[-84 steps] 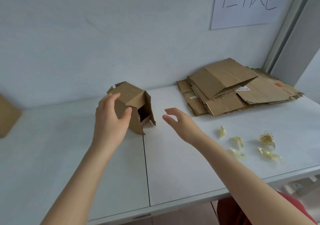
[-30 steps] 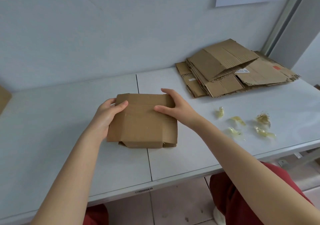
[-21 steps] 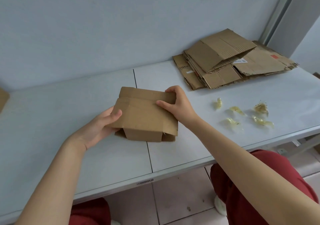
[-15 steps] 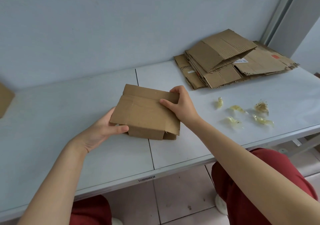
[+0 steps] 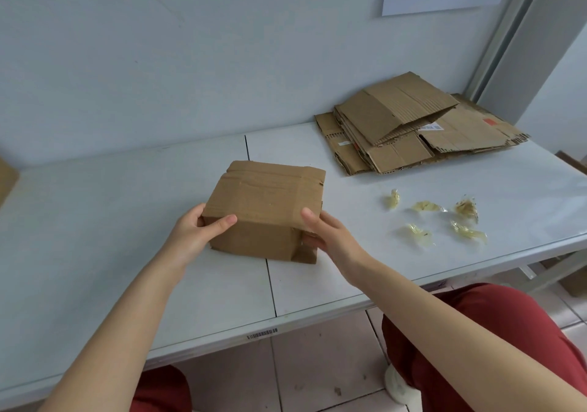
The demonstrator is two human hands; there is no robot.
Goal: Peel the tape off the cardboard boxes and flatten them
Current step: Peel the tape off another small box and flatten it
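Note:
A small brown cardboard box (image 5: 263, 208) stands on the white table (image 5: 127, 208), at its middle near the seam between two panels. My left hand (image 5: 197, 230) grips the box's near left corner, thumb on top. My right hand (image 5: 324, 233) grips the near right corner, thumb on the top face and fingers curled against the right side. The box's top face tilts toward me. No tape shows on the faces I see.
A pile of flattened cardboard (image 5: 413, 125) lies at the back right against the wall. Several crumpled pieces of clear tape (image 5: 435, 218) lie on the table to the right of the box. Another cardboard edge (image 5: 6, 179) shows at the far left.
Both hands pulled the box from the back of the table toward me and turned it. My right hand slid from the far top edge to the near right corner.

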